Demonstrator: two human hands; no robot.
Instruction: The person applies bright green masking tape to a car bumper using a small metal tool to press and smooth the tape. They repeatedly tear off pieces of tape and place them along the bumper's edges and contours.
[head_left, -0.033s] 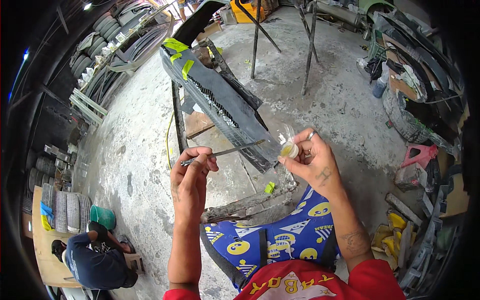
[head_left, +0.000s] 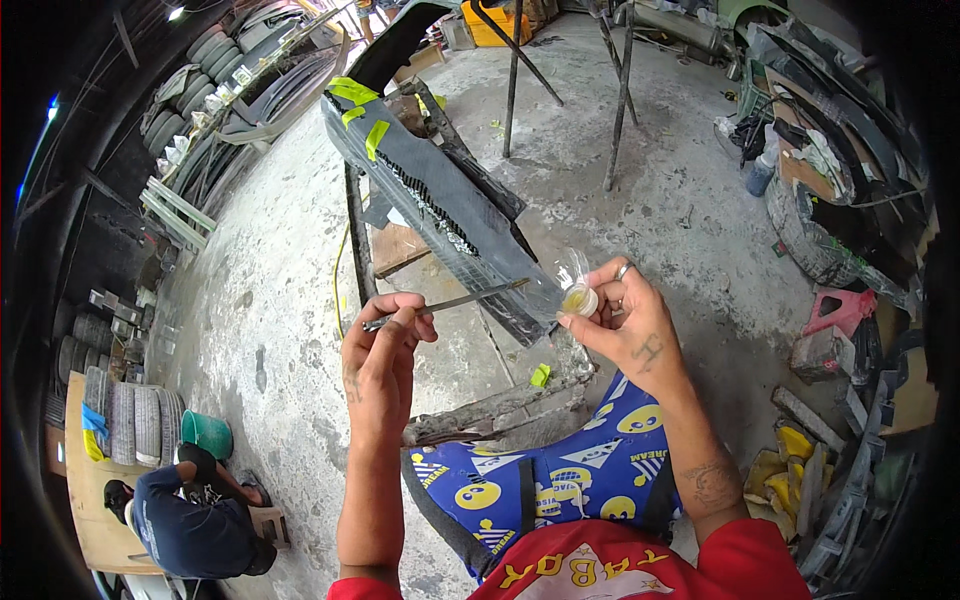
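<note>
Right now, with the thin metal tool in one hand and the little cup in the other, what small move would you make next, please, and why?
Probably bring the tip of the thin metal tool across into the small cup. The left hand holds the tool pointing at the cup, which the right hand pinches, open side up, with yellowish material in it. The tip stops just short, above the dark bumper panel.

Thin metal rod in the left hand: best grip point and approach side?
Grip the metal rod at its near end, where the left hand already pinches it, coming from the person's left. It lies nearly level, its far tip pointing at the small cup held by the right hand, so that end should stay free.
</note>
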